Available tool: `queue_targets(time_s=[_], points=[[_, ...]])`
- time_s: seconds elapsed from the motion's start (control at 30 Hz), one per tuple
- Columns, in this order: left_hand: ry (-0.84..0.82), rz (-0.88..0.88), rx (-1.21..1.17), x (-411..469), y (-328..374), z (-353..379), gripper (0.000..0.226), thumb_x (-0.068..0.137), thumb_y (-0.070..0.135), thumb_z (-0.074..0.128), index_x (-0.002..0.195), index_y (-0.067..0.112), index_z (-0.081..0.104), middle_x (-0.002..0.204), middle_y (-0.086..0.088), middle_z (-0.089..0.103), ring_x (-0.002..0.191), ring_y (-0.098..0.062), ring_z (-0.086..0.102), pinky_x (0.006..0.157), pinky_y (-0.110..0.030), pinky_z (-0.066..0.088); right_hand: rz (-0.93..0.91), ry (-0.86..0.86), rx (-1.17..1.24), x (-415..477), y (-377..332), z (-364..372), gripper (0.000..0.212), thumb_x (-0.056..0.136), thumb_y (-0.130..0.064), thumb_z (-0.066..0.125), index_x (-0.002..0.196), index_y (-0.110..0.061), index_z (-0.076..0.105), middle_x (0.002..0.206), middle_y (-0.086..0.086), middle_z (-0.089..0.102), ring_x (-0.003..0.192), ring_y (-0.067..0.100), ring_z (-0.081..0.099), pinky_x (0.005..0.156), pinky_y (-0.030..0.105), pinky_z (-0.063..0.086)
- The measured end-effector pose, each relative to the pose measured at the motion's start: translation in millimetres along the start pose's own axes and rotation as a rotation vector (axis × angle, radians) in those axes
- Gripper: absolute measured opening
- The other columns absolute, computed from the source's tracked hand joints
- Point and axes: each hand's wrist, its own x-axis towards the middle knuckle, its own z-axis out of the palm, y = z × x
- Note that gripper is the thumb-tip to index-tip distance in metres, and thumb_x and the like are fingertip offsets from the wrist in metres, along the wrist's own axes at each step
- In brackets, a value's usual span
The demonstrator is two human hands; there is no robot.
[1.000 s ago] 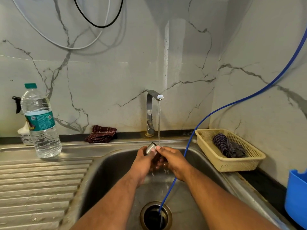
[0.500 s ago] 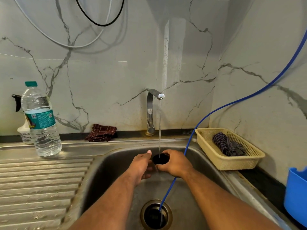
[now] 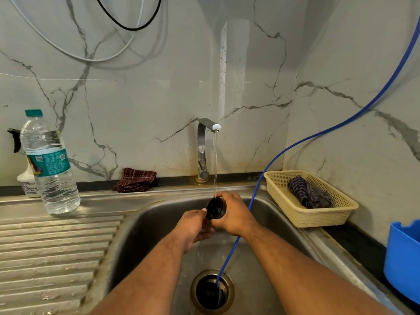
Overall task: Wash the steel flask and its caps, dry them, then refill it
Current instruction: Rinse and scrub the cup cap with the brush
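Observation:
A round black flask cap (image 3: pixel 215 208) sits tilted under the thin stream from the steel tap (image 3: pixel 205 142), over the sink basin (image 3: pixel 145 226). My right hand (image 3: pixel 235 215) wraps around it from the right. My left hand (image 3: pixel 195 226) is close on the left. Its thumb tip presses the cap's rim and its fingers curl underneath, where they are hidden. The steel flask itself is not in view.
A blue hose (image 3: pixel 268 169) runs from the upper right down into the drain (image 3: pixel 212 291). A water bottle (image 3: pixel 48 164) and a spray bottle (image 3: pixel 27 183) stand on the left drainboard. A maroon cloth (image 3: pixel 136 180) lies behind the sink. A beige basket (image 3: pixel 318 214) with a dark cloth and a blue tub (image 3: pixel 402 258) sit on the right.
A steel piece seen at my left thumb a second ago is gone from sight. The black cap has turned up under the stream in my right hand.

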Motion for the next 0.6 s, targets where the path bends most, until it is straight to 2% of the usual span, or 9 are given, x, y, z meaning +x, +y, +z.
queue_targets(time_s=[0.1,0.2,0.3,0.37,0.5,0.6], points=[[-0.032,0.000,0.027,-2,0,1,0.030,0.103,0.004,0.043,0.108,0.003,0.072,0.093,-0.017,0.072,0.085,-0.024,0.064,0.081,-0.034,0.059,0.010,0.006,-0.051,0,3,1,0.085,0.072,-0.027,0.091,0.143,-0.031,0.045,0.140,-0.003,0.035,0.131,0.019,0.044,0.110,0.031,0.046],[-0.059,-0.023,0.071,-4,-1,4,0.026,0.099,-0.004,0.046,0.098,0.000,0.072,0.090,-0.021,0.071,0.082,-0.024,0.065,0.078,-0.032,0.060,-0.048,0.054,-0.102,0,1,-1,0.081,0.076,-0.023,0.088,0.143,-0.033,0.045,0.144,-0.003,0.031,0.138,0.020,0.035,0.113,0.037,0.045],[-0.056,-0.034,0.000,-3,2,7,0.024,0.099,-0.010,0.046,0.107,-0.006,0.067,0.094,-0.022,0.069,0.082,-0.026,0.066,0.076,-0.032,0.062,-0.179,0.043,-0.149,0,-5,-6,0.076,0.079,-0.009,0.081,0.142,-0.036,0.047,0.146,-0.003,0.030,0.139,0.016,0.028,0.114,0.034,0.043],[-0.067,-0.019,-0.031,-1,3,9,0.024,0.098,-0.011,0.049,0.115,-0.008,0.065,0.098,-0.024,0.069,0.083,-0.027,0.066,0.076,-0.031,0.062,-0.187,0.073,-0.184,-2,-7,-6,0.079,0.078,-0.008,0.080,0.143,-0.037,0.046,0.147,-0.004,0.031,0.140,0.016,0.026,0.114,0.037,0.044],[-0.054,0.024,-0.023,-2,2,8,0.031,0.096,-0.009,0.057,0.125,0.003,0.057,0.102,-0.018,0.073,0.088,-0.027,0.069,0.085,-0.038,0.060,-0.122,0.124,-0.233,-1,-3,-7,0.078,0.078,-0.020,0.085,0.145,-0.033,0.047,0.144,-0.004,0.036,0.138,0.017,0.030,0.113,0.036,0.045],[-0.050,0.102,0.146,-2,1,7,0.046,0.093,-0.002,0.065,0.131,0.020,0.052,0.106,-0.011,0.074,0.093,-0.022,0.073,0.080,-0.036,0.059,-0.005,0.149,-0.016,2,0,-5,0.072,0.073,-0.035,0.090,0.136,-0.027,0.056,0.131,-0.006,0.050,0.124,0.013,0.047,0.104,0.026,0.044]])
